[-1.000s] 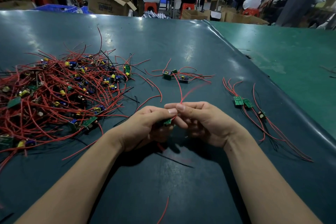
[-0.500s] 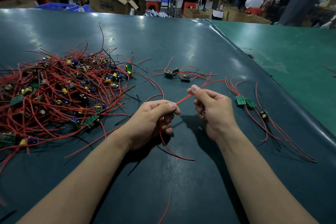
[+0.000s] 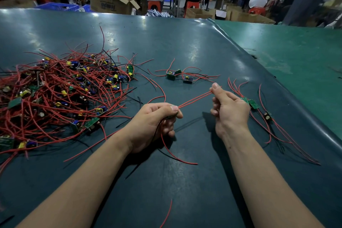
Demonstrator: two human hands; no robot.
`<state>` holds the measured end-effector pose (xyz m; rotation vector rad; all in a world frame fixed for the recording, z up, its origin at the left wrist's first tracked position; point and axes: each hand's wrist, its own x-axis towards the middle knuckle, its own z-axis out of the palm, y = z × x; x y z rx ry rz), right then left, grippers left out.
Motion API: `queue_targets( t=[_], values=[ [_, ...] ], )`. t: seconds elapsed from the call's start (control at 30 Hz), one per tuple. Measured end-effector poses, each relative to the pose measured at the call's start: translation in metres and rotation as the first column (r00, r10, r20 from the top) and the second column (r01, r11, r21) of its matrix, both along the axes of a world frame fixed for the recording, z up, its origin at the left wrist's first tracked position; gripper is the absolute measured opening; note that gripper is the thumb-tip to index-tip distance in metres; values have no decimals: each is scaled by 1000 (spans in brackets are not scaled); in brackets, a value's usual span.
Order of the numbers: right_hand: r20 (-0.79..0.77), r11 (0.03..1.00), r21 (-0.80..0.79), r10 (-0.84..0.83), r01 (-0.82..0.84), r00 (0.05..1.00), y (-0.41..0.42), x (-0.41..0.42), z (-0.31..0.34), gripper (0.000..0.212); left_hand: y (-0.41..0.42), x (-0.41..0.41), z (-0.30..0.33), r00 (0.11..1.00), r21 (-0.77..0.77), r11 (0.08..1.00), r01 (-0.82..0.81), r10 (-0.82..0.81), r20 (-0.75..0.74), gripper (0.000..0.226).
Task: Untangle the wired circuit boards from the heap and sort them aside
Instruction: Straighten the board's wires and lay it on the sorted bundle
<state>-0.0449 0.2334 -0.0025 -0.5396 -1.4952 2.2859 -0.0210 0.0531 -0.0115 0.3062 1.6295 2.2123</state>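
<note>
Straightening one board's red leads point(image 3: 194, 99): left hand point(image 3: 153, 126) grips the mostly hidden board, right hand point(image 3: 228, 109) pinches the lead tips, pair taut above the surface point(image 3: 166, 42). Next, prob.: lay it w/ the sorted boards point(image 3: 252, 103) at right, clear of the heap point(image 3: 61, 94).

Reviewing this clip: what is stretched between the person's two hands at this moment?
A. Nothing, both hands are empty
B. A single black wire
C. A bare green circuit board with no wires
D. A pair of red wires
D: two red wires run taut from the left hand, which grips them at its fingertips, up to the right hand, which pinches their far ends.
</note>
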Motion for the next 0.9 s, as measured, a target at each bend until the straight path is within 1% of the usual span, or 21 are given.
queue_targets(
  t=[0.07,0.3,0.37,0.4,0.43,0.47,0.5,0.53,0.6,0.63,0.67,0.7,0.8,0.87,0.9],
  values=[
    [-12,998,13,-57,57,998,2,0,0,16,1,0,0,1000,-10,1000,0,0,-16,24],
    [-36,990,-35,-137,136,990,-1,0,2,24,0,2,1,1000,-11,1000,6,-6,-28,20],
    [-33,985,-73,-162,159,986,1,0,4,25,0,2,2,1000,-13,1000,5,-5,-31,20],
    [-24,979,-122,-165,161,986,4,0,4,25,0,2,2,999,-9,1000,-3,3,-32,20],
    [-4,975,-173,-142,140,990,6,-1,5,24,0,2,1,999,0,1000,-14,14,-31,22],
    [25,975,-208,-77,81,997,8,0,6,21,0,2,1,999,10,1000,-27,27,-27,22],
    [60,975,-222,36,-22,998,7,1,7,19,0,2,1,999,20,999,-37,37,-20,23],
    [96,962,-221,182,-158,979,5,4,8,22,0,2,1,999,29,999,-42,43,-12,23],
    [147,882,-182,461,-434,875,-5,10,8,33,1,1,0,999,46,998,-48,48,1,25],
    [160,832,-147,553,-534,818,-11,13,7,35,2,1,0,999,44,998,-49,49,-1,25],
    [156,793,-114,609,-599,777,-16,16,6,34,2,0,0,999,30,998,-47,48,-13,24],
    [138,775,-93,632,-625,763,-21,18,5,28,2,1,-1,999,6,999,-43,44,-31,23],
    [106,786,-90,618,-612,779,-25,19,4,9,2,1,-1,998,-39,999,-34,32,-55,22],
    [98,812,-82,583,-578,806,-20,17,6,5,1,1,0,998,-38,999,-30,28,-50,23],
    [82,839,-92,543,-536,836,-15,14,8,5,1,1,0,999,-35,999,-27,26,-47,23]
  ],
)
